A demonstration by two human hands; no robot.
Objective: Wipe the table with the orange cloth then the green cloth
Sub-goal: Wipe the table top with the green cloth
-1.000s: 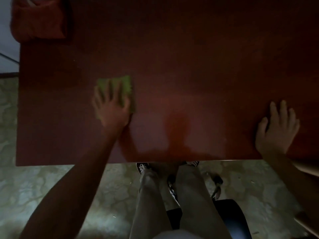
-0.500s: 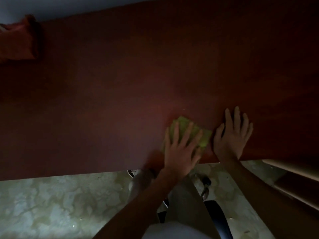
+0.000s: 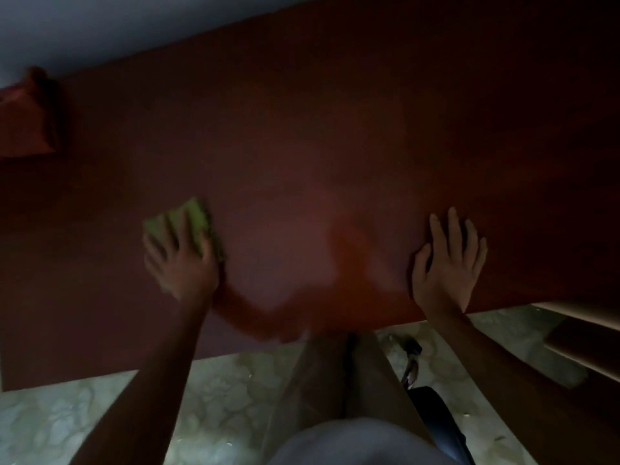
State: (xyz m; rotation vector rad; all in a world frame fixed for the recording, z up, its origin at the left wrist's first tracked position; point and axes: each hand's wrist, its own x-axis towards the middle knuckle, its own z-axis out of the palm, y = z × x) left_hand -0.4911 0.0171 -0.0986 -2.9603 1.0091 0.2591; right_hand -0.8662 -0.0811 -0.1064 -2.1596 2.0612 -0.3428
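A dark red-brown table (image 3: 335,146) fills most of the dim view. My left hand (image 3: 181,263) presses flat on the folded green cloth (image 3: 198,216), left of the table's middle near the front; the cloth shows beyond my fingers. My right hand (image 3: 448,263) lies flat on the bare table near its front edge, fingers spread, holding nothing. The orange cloth (image 3: 25,119) sits bunched at the table's far left corner, away from both hands.
A pale wall runs behind the table's far edge. Below the front edge lies a mottled light floor (image 3: 100,417), with my legs (image 3: 345,374) and a dark chair seat (image 3: 439,421). A light wooden piece of furniture (image 3: 583,347) juts in at the right.
My left hand has slid the green cloth from beside my right hand back to the left. My right hand has stayed flat near the front edge.
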